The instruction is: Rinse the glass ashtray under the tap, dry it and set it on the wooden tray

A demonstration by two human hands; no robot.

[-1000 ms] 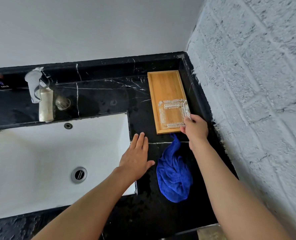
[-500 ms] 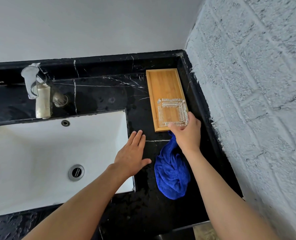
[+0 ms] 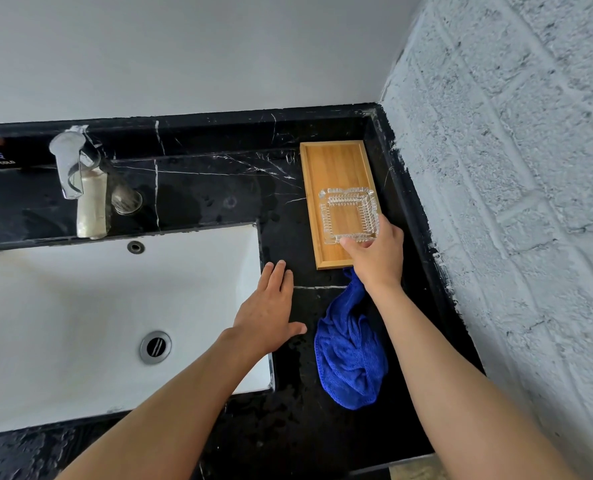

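Note:
The square glass ashtray [image 3: 348, 214] sits on the near half of the wooden tray [image 3: 334, 164] at the back right of the black marble counter. My right hand [image 3: 376, 256] grips the ashtray's near right corner, thumb on the front rim. Flat on the counter at the sink's right edge lies my left hand [image 3: 270, 313], fingers apart and holding nothing. The chrome tap [image 3: 71, 168] stands at the back left; no water is running.
A crumpled blue cloth [image 3: 350, 358] lies on the counter just in front of the tray, under my right forearm. The white sink basin [image 3: 80, 306] with its drain [image 3: 155, 346] fills the left. A rough white brick wall [image 3: 513, 202] borders the counter on the right.
My right hand has shifted from the ashtray's right side round to its near corner. The ashtray stays on the tray and my left hand has barely moved.

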